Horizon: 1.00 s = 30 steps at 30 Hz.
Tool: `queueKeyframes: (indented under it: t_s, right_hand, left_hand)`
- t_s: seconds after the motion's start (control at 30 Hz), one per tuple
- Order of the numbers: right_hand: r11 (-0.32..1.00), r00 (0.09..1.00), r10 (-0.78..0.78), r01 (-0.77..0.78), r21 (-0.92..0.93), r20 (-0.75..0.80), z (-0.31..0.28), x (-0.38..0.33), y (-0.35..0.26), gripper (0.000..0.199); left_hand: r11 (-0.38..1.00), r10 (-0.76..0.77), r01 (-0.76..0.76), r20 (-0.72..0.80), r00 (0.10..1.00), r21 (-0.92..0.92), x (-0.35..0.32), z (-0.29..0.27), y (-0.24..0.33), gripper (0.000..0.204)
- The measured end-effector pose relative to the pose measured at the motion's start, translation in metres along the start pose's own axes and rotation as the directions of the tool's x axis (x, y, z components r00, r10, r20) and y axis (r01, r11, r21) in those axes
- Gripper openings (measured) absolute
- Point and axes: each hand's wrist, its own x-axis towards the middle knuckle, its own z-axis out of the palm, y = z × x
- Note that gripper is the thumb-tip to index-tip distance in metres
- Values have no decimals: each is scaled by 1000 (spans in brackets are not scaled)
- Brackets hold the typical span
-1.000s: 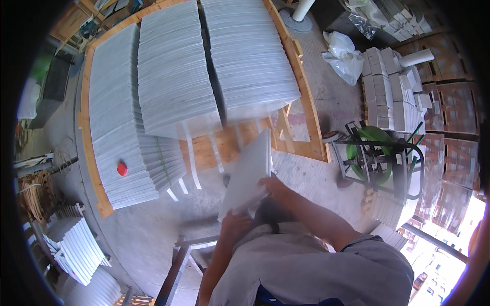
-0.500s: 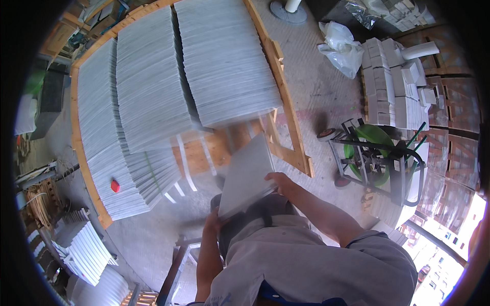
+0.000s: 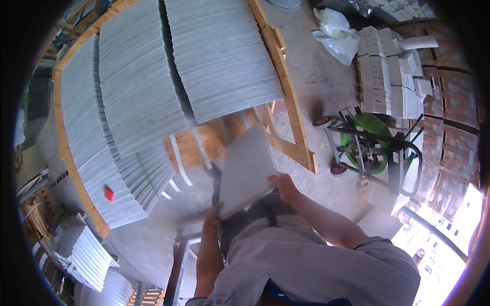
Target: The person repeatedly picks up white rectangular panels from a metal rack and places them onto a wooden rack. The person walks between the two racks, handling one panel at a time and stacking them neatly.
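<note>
A flat, light grey stone tile [image 3: 247, 166] is held tilted in front of my body between both hands. My left hand [image 3: 213, 214] grips its lower left corner, fingers partly hidden by the tile. At the right edge my right hand [image 3: 284, 184] grips it, thumb on top and the other fingers underneath. Just beyond the tile, long rows of similar tiles [image 3: 138, 76] stand on edge, packed in a wooden crate [image 3: 295, 112]. The front tiles of the left rows lean over, with a green line across them. A small red block [image 3: 109, 194] rests on the leftmost row.
To the right stands a black-framed wheeled cart [image 3: 360, 148] with a green round part. Behind it are stacked white blocks [image 3: 380, 76] and a clear plastic bag [image 3: 337, 38]. A metal frame [image 3: 177, 265] is close by my left arm; white slabs [image 3: 89, 255] lean at lower left.
My view has turned slightly, so the crate sits farther left. Both hands still hold the tile, whose broad face now shows more fully.
</note>
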Motion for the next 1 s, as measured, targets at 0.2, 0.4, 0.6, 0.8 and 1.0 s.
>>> queueKeyframes:
  t_s: [0.2, 0.4, 0.6, 0.8, 1.0]
  right_hand:
    - [992, 986, 59, -40, 119, -155, 12, -9, -4, 36]
    - [998, 986, 20, -9, 64, -168, 18, 6, -3, 33]
    - [995, 982, -41, 56, 79, -184, 16, 10, 4, 25]
    - [837, 857, -515, 504, -211, 5, -15, 38, 27, 31]
    - [875, 879, -477, 475, -87, 3, -52, 62, 36, 43]
  left_hand:
    - [998, -65, 66, 260, 963, 6, 7, -4, 12, 48]
    - [968, 84, -11, 278, 957, -252, 29, -7, 1, 47]
    - [896, 182, -47, 271, 945, -441, 37, -8, -9, 47]
    - [898, 250, -116, 275, 928, -424, 15, 12, 15, 46]
    - [902, 346, -294, 123, 930, -316, -15, 53, 53, 44]
